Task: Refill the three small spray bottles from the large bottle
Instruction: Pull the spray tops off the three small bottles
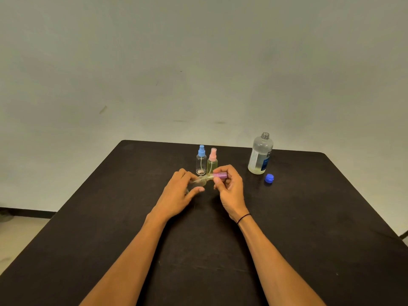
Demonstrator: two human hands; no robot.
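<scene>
Holding the third small spray bottle (199,181) on its side between both hands just above the tabletop (309,217), the person seems to be working at its purple spray cap (220,175). The left hand (176,193) curls around the clear body, fingers over the top and thumb underneath. The right hand (229,184) pinches the purple cap between thumb and fingertips. Whether the cap is being screwed on or off cannot be told; the body looks faintly yellowish, though blur makes its fill level uncertain.

Just behind the hands stand the other two small bottles, upright and close together. The blue-capped spray bottle (201,161) looks clear and practically empty, its dip tube visible down to the base. The pink-capped spray bottle (212,162) holds pale yellow liquid most of the way up, so it appears already refilled and closed.

Farther right, well apart from the hands, the large bottle (260,154) stands upright with its neck open; only a shallow layer of yellowish liquid shows at the bottom. Its blue cap (269,179) lies on the tabletop just beside its base.

By my reading, one bottle is done, one is in hand, and the blue-capped one is not yet filled; the large bottle also remains to be recapped.
</scene>
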